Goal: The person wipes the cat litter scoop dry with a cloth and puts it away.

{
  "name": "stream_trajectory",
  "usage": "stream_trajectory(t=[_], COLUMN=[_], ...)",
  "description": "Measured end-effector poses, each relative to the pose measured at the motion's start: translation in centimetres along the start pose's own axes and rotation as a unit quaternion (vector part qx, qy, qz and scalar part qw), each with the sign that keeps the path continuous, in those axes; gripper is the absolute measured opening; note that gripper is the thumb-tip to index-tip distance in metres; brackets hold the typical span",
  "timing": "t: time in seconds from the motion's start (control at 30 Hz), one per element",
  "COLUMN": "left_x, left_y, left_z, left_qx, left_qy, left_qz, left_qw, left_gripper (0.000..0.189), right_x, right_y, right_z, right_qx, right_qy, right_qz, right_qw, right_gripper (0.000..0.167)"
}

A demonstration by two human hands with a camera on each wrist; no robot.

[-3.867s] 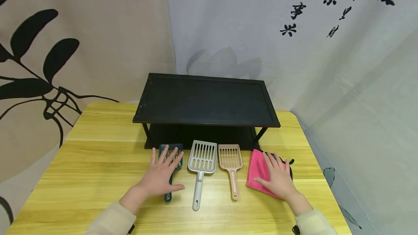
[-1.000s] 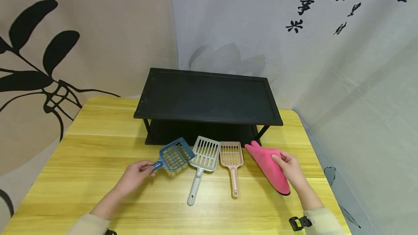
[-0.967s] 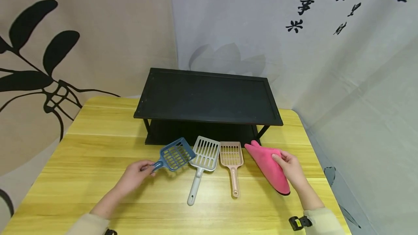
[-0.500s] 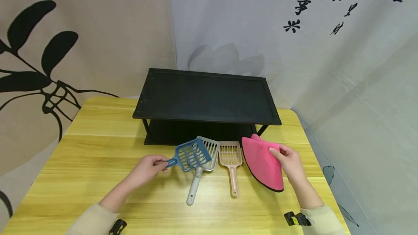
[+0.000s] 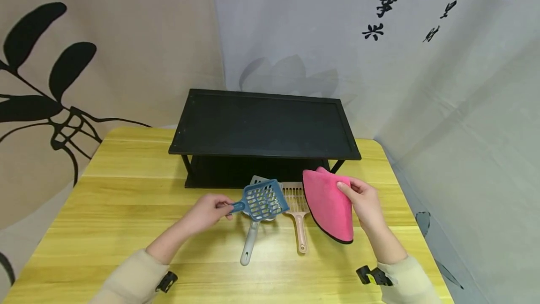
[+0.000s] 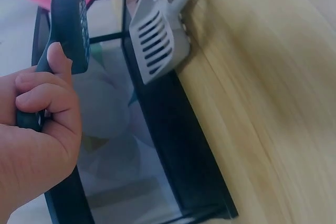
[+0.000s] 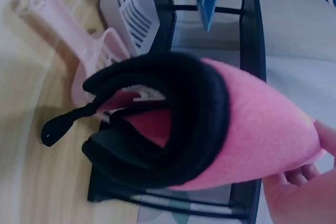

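My left hand (image 5: 209,211) grips the handle of a blue slotted litter scoop (image 5: 265,199), which is raised off the table. In the head view, the blue scoop covers most of the head of a grey litter scoop (image 5: 250,247) lying below. A beige litter scoop (image 5: 300,231) lies to the right, its head partly covered. My right hand (image 5: 364,198) pinches a folded pink cloth (image 5: 329,203) between thumb and fingers. In the right wrist view, the cloth's black edging (image 7: 210,111) curls open and a black loop (image 7: 65,124) hangs from it.
A black two-tier rack (image 5: 266,123) stands behind the scoops on the wooden table (image 5: 126,201). Its lower shelf (image 5: 236,171) lies just past the scoop heads. Printed fabric (image 5: 287,27) hangs behind the table and at its right.
Both hands lay flat over the scoop and cloth at first, then picked them up. Over the last second, the blue scoop moved right across the grey one and the cloth moved left, turning.
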State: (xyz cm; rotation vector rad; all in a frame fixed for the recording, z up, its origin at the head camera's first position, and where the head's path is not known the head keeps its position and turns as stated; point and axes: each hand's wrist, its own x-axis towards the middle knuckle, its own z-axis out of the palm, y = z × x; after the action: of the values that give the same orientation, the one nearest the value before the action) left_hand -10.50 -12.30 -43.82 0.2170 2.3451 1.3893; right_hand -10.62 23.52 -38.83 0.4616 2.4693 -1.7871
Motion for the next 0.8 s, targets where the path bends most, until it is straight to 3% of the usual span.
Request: stream_trajectory(t=[0.13,0.4,0.8], left_x=[0.6,1.5,2.2], left_y=[0.6,1.4,1.0], left_z=[0.6,1.5,1.1], left_qx=[-0.003,-0.004,-0.028], left_qy=[-0.017,-0.033,-0.048], left_qz=[0.010,-0.003,0.014], left_qw=[0.9998,0.9994,0.9984], left_gripper=[0.018,0.019,0.021], right_x=[-0.1,0.2,0.2], right_y=[-0.7,-0.8,-1.0], right_z=[1.2,3.8,6.6], right_qx=[0.022,0.050,0.025], right_qy=[-0.013,-0.059,-0.134], right_qz=[-0.016,-0.062,-0.104], right_qw=[0.9995,0.9950,0.9852], right_gripper=[0.040,0.036,0.033])
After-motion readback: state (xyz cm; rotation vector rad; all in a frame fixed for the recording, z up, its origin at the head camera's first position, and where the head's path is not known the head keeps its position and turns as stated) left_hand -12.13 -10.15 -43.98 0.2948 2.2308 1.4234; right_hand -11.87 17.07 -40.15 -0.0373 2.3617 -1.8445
